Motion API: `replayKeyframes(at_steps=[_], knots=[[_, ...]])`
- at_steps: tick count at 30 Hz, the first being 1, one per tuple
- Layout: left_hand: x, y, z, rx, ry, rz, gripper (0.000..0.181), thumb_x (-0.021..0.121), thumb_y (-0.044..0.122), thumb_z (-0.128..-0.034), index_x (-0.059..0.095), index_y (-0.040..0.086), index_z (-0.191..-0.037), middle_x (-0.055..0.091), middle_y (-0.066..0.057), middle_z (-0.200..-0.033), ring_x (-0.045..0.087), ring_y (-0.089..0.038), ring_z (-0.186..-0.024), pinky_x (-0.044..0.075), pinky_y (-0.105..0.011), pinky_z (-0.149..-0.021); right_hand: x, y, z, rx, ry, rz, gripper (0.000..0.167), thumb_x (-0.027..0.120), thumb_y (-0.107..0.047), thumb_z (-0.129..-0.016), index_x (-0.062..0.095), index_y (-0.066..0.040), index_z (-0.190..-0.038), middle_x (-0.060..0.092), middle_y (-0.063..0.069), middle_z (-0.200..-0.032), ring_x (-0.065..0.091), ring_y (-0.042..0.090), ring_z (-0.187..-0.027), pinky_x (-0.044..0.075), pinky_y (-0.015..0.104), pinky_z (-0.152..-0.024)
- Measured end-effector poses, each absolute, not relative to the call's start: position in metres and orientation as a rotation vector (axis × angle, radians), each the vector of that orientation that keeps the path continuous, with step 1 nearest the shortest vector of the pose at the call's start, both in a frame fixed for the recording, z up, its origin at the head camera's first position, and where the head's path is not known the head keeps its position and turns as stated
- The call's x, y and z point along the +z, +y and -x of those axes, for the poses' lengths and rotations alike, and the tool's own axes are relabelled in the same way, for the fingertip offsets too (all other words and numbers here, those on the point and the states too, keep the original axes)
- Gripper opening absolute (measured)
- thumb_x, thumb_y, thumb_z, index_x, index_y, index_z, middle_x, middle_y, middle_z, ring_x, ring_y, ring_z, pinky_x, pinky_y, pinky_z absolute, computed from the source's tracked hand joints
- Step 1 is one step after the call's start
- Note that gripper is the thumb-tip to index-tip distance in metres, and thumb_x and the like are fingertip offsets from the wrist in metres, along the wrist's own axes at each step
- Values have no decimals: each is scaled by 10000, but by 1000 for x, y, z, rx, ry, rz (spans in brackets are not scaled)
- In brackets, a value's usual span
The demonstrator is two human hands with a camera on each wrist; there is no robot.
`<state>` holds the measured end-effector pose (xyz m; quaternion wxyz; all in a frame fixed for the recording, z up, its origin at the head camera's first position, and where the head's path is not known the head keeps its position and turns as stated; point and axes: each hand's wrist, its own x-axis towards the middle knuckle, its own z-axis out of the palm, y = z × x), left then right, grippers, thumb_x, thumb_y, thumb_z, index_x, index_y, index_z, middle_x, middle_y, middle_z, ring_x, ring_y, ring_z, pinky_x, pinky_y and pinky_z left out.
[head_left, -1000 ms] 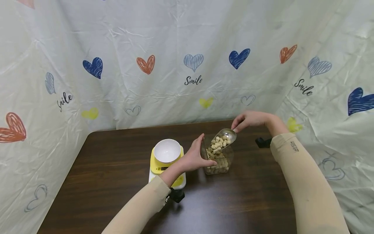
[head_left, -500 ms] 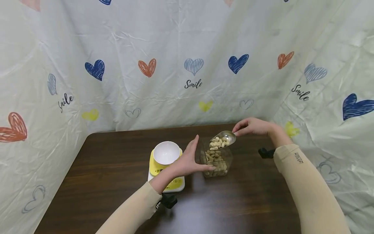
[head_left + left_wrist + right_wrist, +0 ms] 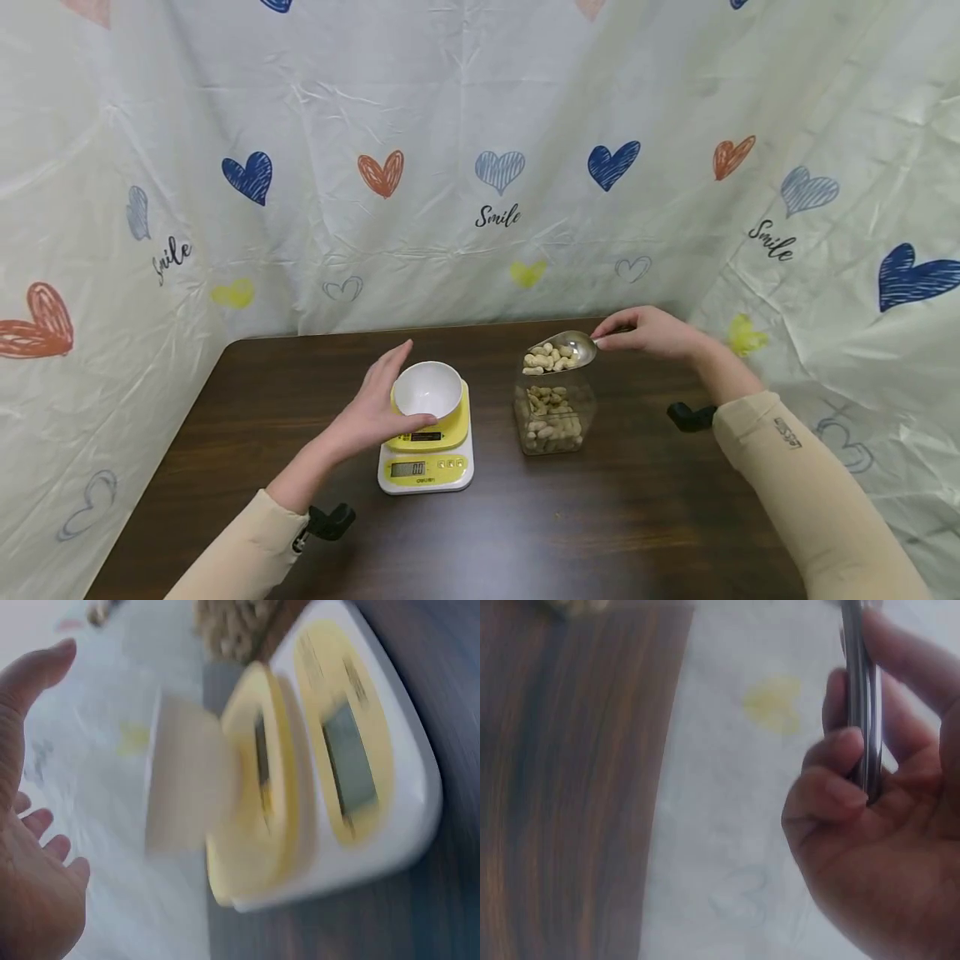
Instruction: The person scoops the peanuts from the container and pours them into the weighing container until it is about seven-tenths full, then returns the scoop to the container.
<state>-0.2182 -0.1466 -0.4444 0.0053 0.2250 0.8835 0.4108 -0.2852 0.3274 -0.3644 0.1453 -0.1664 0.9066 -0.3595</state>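
My right hand (image 3: 651,335) grips the handle of a metal scoop (image 3: 582,345), which holds several unshelled peanuts (image 3: 549,358). The scoop is above a clear square jar (image 3: 588,410) partly filled with more peanuts. In the right wrist view, the fingers (image 3: 829,795) curl round the scoop's handle (image 3: 865,705). My left hand (image 3: 367,421) is beside a white bowl (image 3: 429,388), thumb and fingers spread around its left side. The left wrist view, blurred, shows a gap between that hand (image 3: 37,877) and the bowl (image 3: 191,780). The bowl stands on a yellow and white kitchen scale (image 3: 454,482) displaying 0.0.
The dark wooden table (image 3: 285,400) carries the scale and, to its right, the jar. A white cloth (image 3: 420,275) printed with hearts hangs behind the table and along both sides.
My left hand has left the jar and moved left to the bowl. The loaded scoop has risen slightly and shifted left, clear of the jar's peanuts, still in my right hand.
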Motion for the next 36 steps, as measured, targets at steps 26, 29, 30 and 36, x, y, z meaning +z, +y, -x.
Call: replayKeyframes(at_steps=[26, 29, 30, 36], knots=[[-484, -163, 244, 1276, 2604, -542, 1193, 870, 543, -765, 160, 178, -1652, 226, -101, -1662, 198, -334, -1495, 279, -608, -1132, -370, 205, 272, -1184, 2608, 495, 241, 732, -342, -965, 769, -187, -1145, 685, 16, -1217, 612, 257, -1139, 498, 474, -922], [-485, -161, 244, 1259, 2617, -531, 1176, 867, 544, -767, 194, 145, -1645, 241, -132, -1646, 216, -343, -1484, 303, -598, -1120, -374, 195, 274, -1170, 2615, 519, 227, 728, -332, -970, 769, -185, -1139, 685, 12, -1205, 619, 243, -1129, 507, 468, -918], [-485, -161, 245, 1254, 2622, -533, 1170, 865, 541, -771, 203, 124, -1641, 248, -149, -1638, 225, -350, -1478, 308, -598, -1117, -375, 192, 275, -1156, 2625, 529, 220, 729, -331, -970, 768, -190, -1134, 685, 7, -1199, 619, 235, -1124, 510, 462, -914], [-488, -162, 247, 1235, 2644, -532, 1148, 858, 561, -769, 247, 100, -1626, 303, -152, -1603, 273, -329, -1451, 314, -565, -1120, -374, 174, 275, -1012, 2738, 568, 179, 727, -329, -970, 764, -216, -1104, 671, -15, -1167, 624, 199, -1075, 520, 429, -879]])
